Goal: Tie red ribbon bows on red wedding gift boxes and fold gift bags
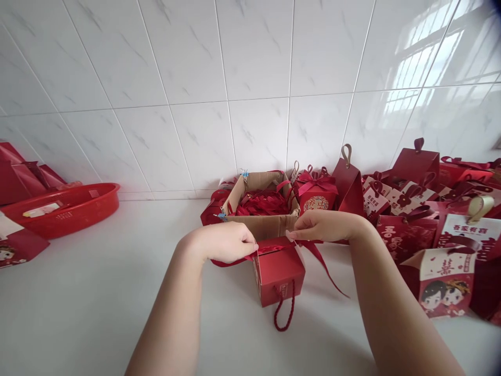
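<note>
A small red gift box lies on the white table, its twisted cord handle hanging toward me. Dark red ribbon runs across the far edge of the box and trails out on both sides. My left hand pinches at the box's far left corner, with ribbon passing under it. At the far right corner my right hand has its fingertips pressed together by the ribbon. Exactly what each fingertip grips is too small to make out.
Directly behind the gift box stands an open cardboard box holding red ribbons. Many finished red gift boxes crowd the right side. At the left is a red plastic basket, near another gift box. A tiled wall rises behind.
</note>
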`<action>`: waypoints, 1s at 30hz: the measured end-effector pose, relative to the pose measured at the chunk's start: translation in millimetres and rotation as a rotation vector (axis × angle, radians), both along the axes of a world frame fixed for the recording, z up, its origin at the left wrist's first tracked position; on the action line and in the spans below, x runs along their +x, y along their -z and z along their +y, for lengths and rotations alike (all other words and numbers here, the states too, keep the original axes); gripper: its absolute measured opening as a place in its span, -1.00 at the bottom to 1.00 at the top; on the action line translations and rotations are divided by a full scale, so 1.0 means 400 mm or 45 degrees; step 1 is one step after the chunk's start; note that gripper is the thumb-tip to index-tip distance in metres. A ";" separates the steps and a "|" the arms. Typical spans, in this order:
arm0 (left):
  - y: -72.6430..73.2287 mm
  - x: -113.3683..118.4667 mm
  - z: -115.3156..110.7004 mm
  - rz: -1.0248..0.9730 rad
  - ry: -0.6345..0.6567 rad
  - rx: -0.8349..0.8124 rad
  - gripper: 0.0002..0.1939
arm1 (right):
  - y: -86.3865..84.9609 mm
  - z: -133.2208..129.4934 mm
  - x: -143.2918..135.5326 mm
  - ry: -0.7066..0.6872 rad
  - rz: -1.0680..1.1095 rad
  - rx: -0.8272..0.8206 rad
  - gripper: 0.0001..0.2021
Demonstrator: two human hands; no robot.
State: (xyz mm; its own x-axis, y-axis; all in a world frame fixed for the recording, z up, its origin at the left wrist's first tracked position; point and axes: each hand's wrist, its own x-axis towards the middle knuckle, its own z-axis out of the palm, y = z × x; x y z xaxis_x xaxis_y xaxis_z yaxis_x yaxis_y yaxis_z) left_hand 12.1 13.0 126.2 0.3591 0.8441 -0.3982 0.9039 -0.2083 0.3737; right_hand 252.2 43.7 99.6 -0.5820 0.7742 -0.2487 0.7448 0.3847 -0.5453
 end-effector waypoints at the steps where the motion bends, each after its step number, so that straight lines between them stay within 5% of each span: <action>1: 0.000 -0.001 0.001 -0.011 0.008 -0.023 -0.70 | 0.000 0.000 0.000 0.004 0.003 0.010 -0.61; 6: -0.001 -0.005 0.005 0.023 0.058 -0.045 -0.92 | 0.003 0.004 0.003 -0.015 0.074 0.034 -0.73; 11: 0.000 -0.012 0.013 0.020 0.041 -0.015 -0.88 | 0.002 0.003 0.007 -0.131 0.266 -0.090 -0.89; 14: -0.003 -0.017 0.012 -0.048 0.050 0.060 -0.87 | -0.004 -0.002 0.008 -0.103 0.343 -0.170 -0.80; 21: -0.007 -0.020 0.010 0.002 0.018 0.093 -0.82 | -0.005 0.002 0.011 0.033 0.127 0.025 -0.82; 30: 0.041 0.000 0.060 0.114 0.026 0.015 -0.90 | 0.031 0.034 0.003 0.074 -0.062 -0.036 -0.90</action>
State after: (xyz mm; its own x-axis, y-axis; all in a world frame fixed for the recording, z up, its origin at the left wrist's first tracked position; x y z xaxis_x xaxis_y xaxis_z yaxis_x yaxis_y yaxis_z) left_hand 12.2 36.9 109.9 0.3400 0.8416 -0.4196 0.9290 -0.2312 0.2890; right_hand 253.5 57.4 87.1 -0.5228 0.7988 -0.2977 0.7912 0.3248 -0.5181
